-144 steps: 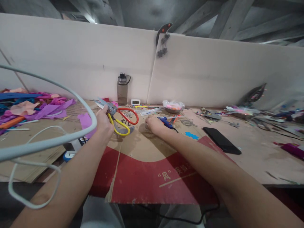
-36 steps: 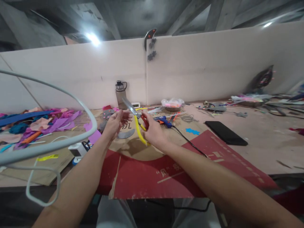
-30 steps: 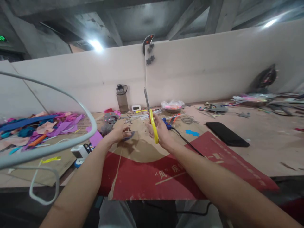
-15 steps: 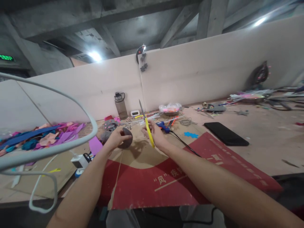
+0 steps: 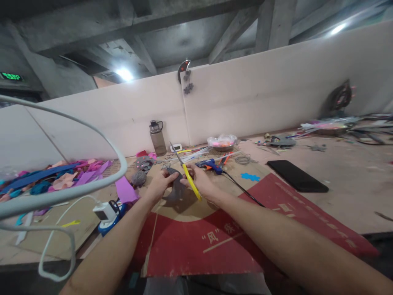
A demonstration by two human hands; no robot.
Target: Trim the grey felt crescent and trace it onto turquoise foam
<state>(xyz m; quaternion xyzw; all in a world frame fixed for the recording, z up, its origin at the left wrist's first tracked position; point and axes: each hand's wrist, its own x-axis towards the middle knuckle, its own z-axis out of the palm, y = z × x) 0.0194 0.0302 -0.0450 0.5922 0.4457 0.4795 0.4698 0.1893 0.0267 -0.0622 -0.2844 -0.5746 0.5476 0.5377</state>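
Above the brown and red board [image 5: 199,246], my left hand [image 5: 162,183] pinches a dark grey felt piece [image 5: 177,184], which hangs down from the fingers. My right hand [image 5: 199,181] is closed on yellow-handled scissors [image 5: 192,181], their blades pointing up and away. The fingers of my right hand are also close to the felt's right edge; whether they touch it I cannot tell. A blue glue gun [image 5: 211,165] lies just beyond my right hand, and a ball of grey yarn [image 5: 138,178] rests left of my left hand.
A black phone [image 5: 297,176] and a blue felt shape [image 5: 250,177] lie to the right. At the back stand a bottle [image 5: 158,139] and a bowl [image 5: 222,142]. Coloured felt scraps [image 5: 66,178] and a white charger [image 5: 105,212] are at left. A thick white cable arches across the left side.
My two hands have come together. The grey felt, earlier held apart from the scissors, now hangs beside them between my hands. The view has shifted slightly.
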